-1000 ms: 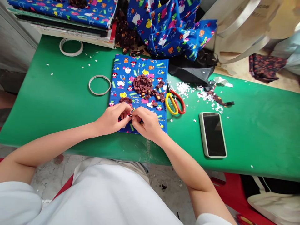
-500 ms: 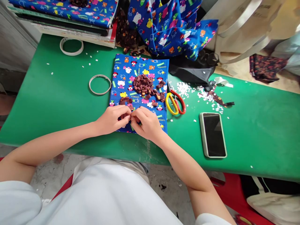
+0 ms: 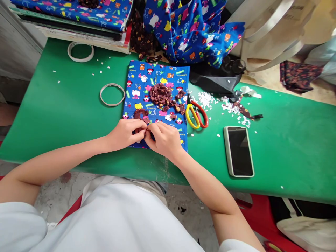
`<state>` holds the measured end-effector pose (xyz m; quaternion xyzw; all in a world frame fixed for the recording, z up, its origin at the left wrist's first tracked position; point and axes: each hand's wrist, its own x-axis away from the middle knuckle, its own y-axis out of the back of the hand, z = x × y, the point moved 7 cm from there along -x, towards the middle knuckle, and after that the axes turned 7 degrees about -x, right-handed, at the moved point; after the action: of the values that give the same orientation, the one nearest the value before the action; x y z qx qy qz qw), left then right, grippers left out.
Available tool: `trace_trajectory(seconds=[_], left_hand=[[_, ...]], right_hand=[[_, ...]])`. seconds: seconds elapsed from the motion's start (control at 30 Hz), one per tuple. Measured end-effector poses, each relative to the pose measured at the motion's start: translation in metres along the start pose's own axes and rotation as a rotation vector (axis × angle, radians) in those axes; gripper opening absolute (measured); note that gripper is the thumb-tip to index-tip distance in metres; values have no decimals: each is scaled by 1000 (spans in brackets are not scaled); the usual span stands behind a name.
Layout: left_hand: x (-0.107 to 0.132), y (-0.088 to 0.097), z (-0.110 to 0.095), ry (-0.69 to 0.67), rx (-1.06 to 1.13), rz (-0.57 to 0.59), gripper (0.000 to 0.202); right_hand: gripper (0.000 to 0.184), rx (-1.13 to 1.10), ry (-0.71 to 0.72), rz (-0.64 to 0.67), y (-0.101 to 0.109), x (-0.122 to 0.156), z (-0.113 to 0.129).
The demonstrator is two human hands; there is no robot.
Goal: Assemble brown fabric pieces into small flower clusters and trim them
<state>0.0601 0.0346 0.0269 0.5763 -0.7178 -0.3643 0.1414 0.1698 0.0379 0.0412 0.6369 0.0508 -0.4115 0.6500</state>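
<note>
At the near edge of the blue printed cloth [image 3: 157,84] on the green surface [image 3: 65,115], the left hand [image 3: 126,133] and right hand [image 3: 164,140] meet fingertip to fingertip, each grip pinched shut on one small dark brown piece [image 3: 146,130] between them. More brown pieces [image 3: 161,95] lie heaped farther up the cloth. Scissors [image 3: 195,113] rest just beside its right edge, a phone [image 3: 238,150] farther right.
</note>
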Motion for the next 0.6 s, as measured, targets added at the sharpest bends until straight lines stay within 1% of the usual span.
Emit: trace_trajectory(seconds=[0.27, 0.4, 0.6], left_hand=[[0, -1, 0, -33, -12, 1, 12], [0, -2, -2, -77, -37, -4, 12], [1, -3, -4, -104, -63, -10, 11]], right_hand=[[34, 65, 83, -88, 3, 1, 5], [34, 60, 97, -90, 3, 1, 7], [32, 18, 99, -70, 3, 1, 8]])
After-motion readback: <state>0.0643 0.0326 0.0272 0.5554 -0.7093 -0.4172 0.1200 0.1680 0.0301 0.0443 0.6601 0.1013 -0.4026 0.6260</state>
